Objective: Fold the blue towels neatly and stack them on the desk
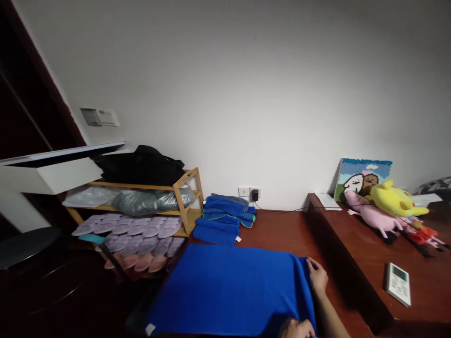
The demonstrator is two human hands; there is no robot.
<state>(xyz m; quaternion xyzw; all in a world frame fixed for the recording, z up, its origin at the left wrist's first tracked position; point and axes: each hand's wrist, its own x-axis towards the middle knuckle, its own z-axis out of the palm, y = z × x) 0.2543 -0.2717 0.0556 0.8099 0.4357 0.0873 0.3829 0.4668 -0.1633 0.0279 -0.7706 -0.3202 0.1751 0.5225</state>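
Observation:
A blue towel (225,291) lies spread over the reddish-brown table, with a white tag at its near left corner. My right hand (318,278) pinches the towel's far right corner, lifting a small fold along that side. Close to the bottom of the view, my left hand (298,328) is closed on the near right part of the same towel; its lower part is cut off by the frame. Beyond the towel, against the wall, sits a pile of folded blue towels (220,218), some with green edging.
At the left stands a wooden shoe rack (179,206) with slippers, plastic-wrapped items and a black bag (141,164). On the raised surface at right are plush toys (375,218), a picture (366,176) and a white remote (399,284). A black plug (254,194) trails a cable.

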